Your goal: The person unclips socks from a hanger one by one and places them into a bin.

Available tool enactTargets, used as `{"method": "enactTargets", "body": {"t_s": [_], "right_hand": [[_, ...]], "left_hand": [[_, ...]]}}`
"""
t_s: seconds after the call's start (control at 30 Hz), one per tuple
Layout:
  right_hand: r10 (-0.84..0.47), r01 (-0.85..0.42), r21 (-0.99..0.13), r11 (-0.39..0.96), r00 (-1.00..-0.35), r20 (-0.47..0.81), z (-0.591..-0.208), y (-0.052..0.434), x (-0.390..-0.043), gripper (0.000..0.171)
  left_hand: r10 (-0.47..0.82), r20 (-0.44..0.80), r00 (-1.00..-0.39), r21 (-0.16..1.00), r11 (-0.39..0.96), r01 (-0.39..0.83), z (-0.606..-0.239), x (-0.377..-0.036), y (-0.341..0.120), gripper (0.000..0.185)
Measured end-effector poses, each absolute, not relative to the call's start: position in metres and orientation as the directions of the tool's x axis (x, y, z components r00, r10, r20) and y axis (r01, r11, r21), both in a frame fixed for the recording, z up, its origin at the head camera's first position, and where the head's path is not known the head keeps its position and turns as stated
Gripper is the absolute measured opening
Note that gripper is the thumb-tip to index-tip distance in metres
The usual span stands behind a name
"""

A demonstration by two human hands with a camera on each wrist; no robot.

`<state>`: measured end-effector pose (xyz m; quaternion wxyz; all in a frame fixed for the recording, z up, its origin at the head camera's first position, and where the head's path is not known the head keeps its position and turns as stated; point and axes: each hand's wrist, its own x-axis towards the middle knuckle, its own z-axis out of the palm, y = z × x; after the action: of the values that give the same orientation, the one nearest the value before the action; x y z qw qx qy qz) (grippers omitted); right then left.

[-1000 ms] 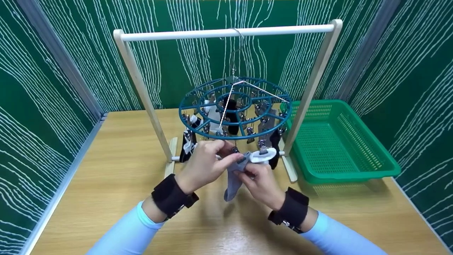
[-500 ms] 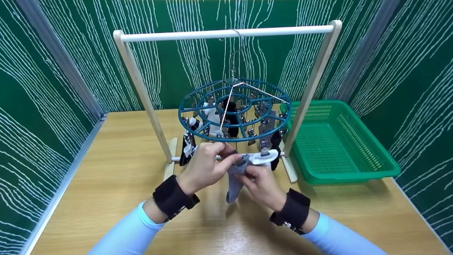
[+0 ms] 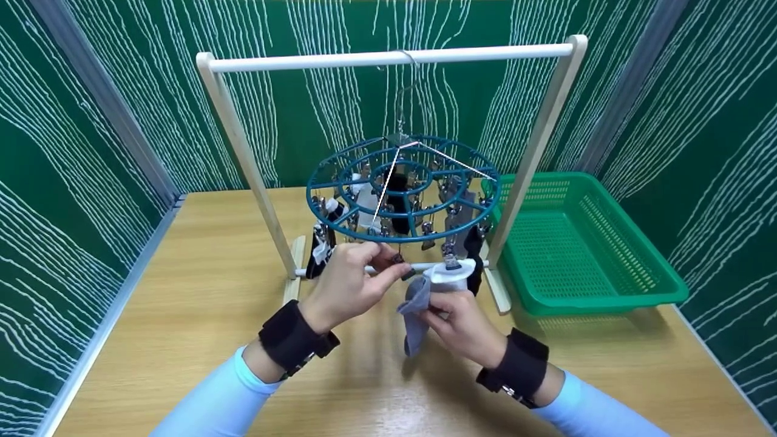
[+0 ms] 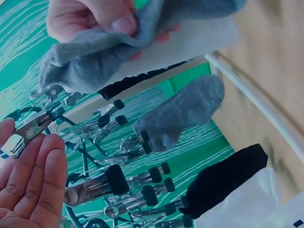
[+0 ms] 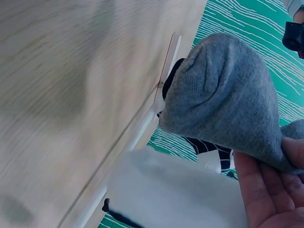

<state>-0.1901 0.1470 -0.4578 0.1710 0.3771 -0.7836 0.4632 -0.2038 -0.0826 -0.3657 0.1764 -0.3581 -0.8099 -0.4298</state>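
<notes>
My left hand (image 3: 351, 280) pinches a metal clip (image 4: 34, 130) that hangs from the front rim of a round blue-green sock hanger (image 3: 364, 235). In the left wrist view the clip's dark tips are apart from the cloth. My right hand (image 3: 464, 325) grips a grey sock (image 3: 415, 315) just right of that clip, and its toe end (image 5: 223, 90) droops down. Beside it a white sock (image 3: 448, 274) hangs from another clip, partly behind my right hand. Another grey sock (image 4: 183, 114) and a black sock (image 4: 225, 178) hang from the hanger further back.
The hanger hooks over the white bar (image 3: 340, 60) of a wooden stand, whose right foot (image 3: 496, 294) is on the table (image 3: 212, 340). At the right sits a green plastic basket (image 3: 607, 300). Several clips without socks dangle from the rings.
The grey sock has come out of the clip and moved right and slightly down with my right hand. My left hand stays on the clip.
</notes>
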Motion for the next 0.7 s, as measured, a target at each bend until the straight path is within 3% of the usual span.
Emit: {"method": "enactTargets", "body": {"t_s": [0.13, 0.7], "right_hand": [[-0.441, -0.789, -0.557, 0.259, -0.61, 0.659, -0.456, 0.154, -0.187, 0.027], [-0.419, -0.837, -0.459, 0.296, -0.546, 0.726, -0.419, 0.185, -0.173, 0.027]], "left_hand": [[0.42, 0.595, -0.685, 0.57, 0.38, 0.728, -0.367, -0.202, -0.083, 0.015], [0.373, 0.559, -0.74, 0.624, 0.399, 0.672, -0.368, -0.201, -0.083, 0.017]]}}
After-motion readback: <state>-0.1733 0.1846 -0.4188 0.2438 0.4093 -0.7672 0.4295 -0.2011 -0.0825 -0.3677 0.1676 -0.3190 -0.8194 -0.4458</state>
